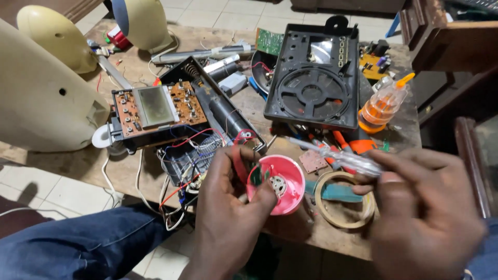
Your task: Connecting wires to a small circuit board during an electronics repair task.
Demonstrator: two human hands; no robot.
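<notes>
Head view: left hand [228, 207] grips the pink round housing [277, 182] over the tabletop [332, 236] edge. Right hand [420, 207] grips a clear-handled screwdriver [337, 155], long axis pointing left, just above-right of the housing.

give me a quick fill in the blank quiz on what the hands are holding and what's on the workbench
1. The left hand holds a round ____ plastic housing with a metal part at its centre.
2. The right hand grips a clear-handled ____.
3. A brown circuit board with a grey rectangular screen lies to the ____ of the large black plastic casing.
4. The small clear bottle holds ____ liquid.

Missing words: pink; screwdriver; left; orange
</notes>
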